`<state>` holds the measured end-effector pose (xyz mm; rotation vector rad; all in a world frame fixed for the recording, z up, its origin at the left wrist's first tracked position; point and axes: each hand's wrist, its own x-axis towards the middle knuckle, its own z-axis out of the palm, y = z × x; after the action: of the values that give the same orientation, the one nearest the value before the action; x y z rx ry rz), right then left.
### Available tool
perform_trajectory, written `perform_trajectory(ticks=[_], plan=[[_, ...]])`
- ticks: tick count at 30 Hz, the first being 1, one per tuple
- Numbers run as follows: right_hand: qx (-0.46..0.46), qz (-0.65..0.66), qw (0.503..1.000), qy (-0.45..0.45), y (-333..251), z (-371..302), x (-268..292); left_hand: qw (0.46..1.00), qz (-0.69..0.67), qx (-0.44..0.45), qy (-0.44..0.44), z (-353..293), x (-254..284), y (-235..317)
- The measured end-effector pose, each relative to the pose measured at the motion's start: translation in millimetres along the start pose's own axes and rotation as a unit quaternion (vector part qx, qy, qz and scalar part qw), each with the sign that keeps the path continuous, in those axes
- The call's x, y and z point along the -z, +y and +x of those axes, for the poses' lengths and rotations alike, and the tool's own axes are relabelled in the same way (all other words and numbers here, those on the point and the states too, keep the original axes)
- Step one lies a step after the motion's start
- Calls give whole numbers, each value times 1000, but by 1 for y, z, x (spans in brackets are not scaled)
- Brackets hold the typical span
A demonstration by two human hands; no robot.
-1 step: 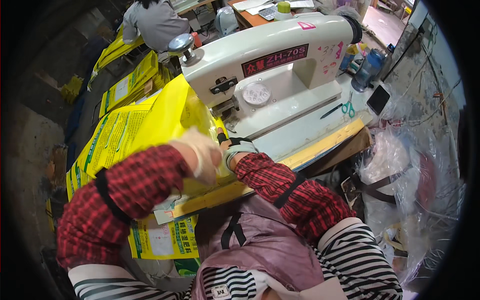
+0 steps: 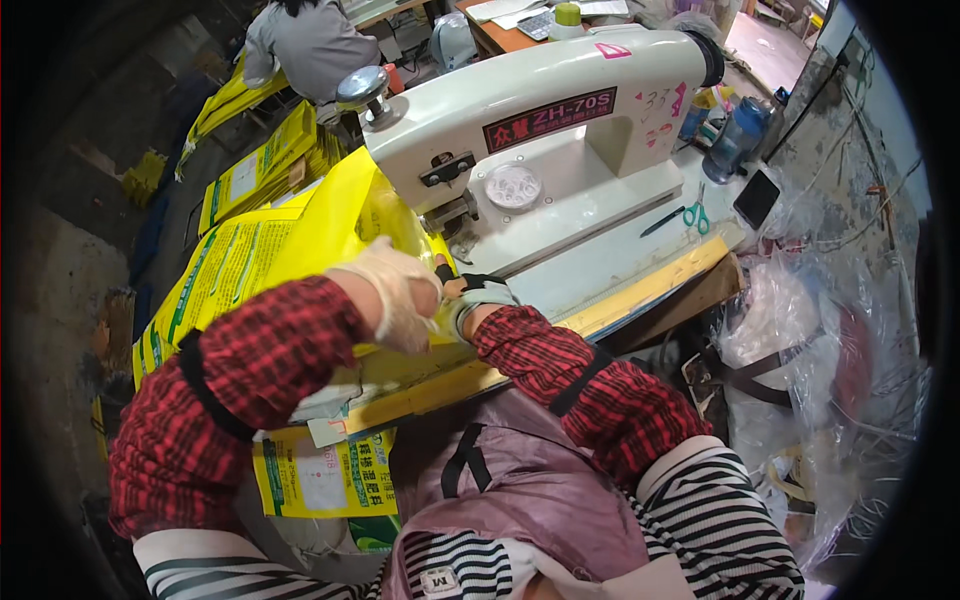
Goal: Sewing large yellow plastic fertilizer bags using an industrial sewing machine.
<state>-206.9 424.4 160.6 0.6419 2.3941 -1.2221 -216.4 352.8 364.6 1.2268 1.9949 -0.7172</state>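
A large yellow printed bag (image 2: 330, 230) lies on the sewing table, its right edge under the head of a white sewing machine (image 2: 430, 140). My left hand (image 2: 398, 297), in a pale glove, is over the bag's near right part. Its fingers curl downward, and whatever they hold is hidden. Close beside it, my right hand (image 2: 478, 290) wears a greyish glove with black finger covers. It grips the bag's edge just in front of the needle area, thumb pointing at the machine; its other fingers are partly hidden.
Yellow bags (image 2: 265, 165) are stacked at the far left, near a seated person (image 2: 310, 50) in grey. Green scissors (image 2: 697, 215), a dark pen (image 2: 662, 222), a phone (image 2: 757, 198) and a blue bottle (image 2: 735, 140) lie or stand at the right. Clear plastic (image 2: 790, 330) hangs beyond the table edge.
My left hand has shifted slightly up and left, its forearm swinging a little left. My right hand and the machine hold nearly the same place.
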Motion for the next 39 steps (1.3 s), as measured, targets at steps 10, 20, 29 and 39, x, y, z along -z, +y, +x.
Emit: perform_trajectory(ticks=[10,20,29,39], plan=[[178,-366,903,-137,32,-6,-31,976,-214,36,-3,-2,-91,12],[29,36,990,-134,92,11,-56,967,-85,-220,97,43,-65,123],[38,-68,997,13,1,4,-5,994,-76,-62,52,13,-45,28],[-253,279,893,-245,86,0,-48,956,62,-156,242,22,-85,52]])
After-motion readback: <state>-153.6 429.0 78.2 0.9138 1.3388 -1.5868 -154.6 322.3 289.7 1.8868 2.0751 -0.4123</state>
